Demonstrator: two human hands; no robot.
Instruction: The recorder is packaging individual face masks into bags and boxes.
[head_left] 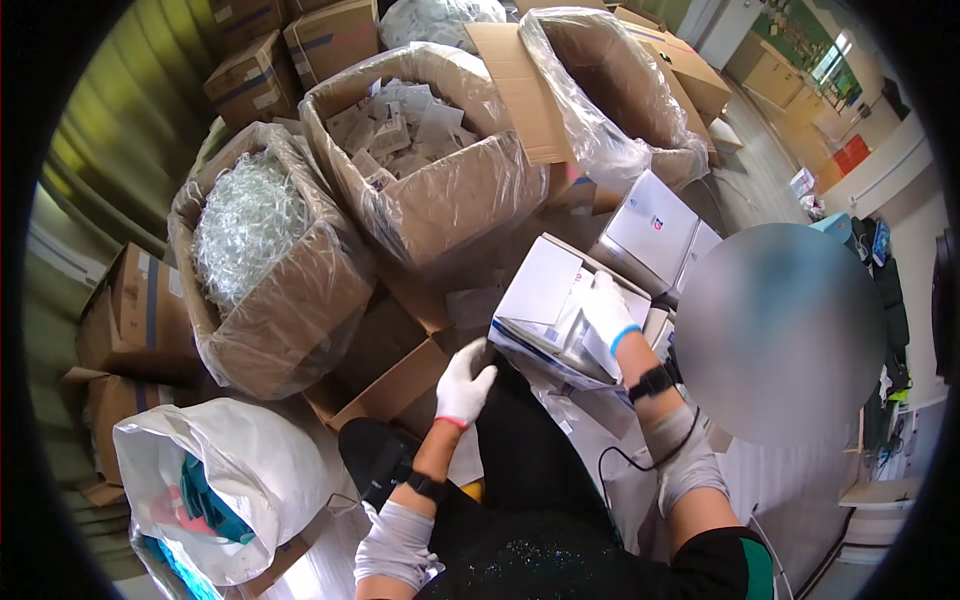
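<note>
An open white carton (517, 335) with flat white packets (545, 283) on and in it stands in front of my knees. My right hand (608, 308), in a white glove with a blue cuff, is at the carton's right part. Its fingers are bent down and together among the packets; what they grip is hidden. My left hand (464, 388), in a white glove with a red cuff, is over my leg to the left of the carton. Its thumb stands apart from the fingers, and I see nothing held in it.
Behind are large plastic-lined boxes: one with clear shredded strips (250, 225), one with small packets (405, 125), and an open one (625, 80). A white sack (270, 470) stands at left, another white carton (652, 228) at right. A blurred round patch hides the right side.
</note>
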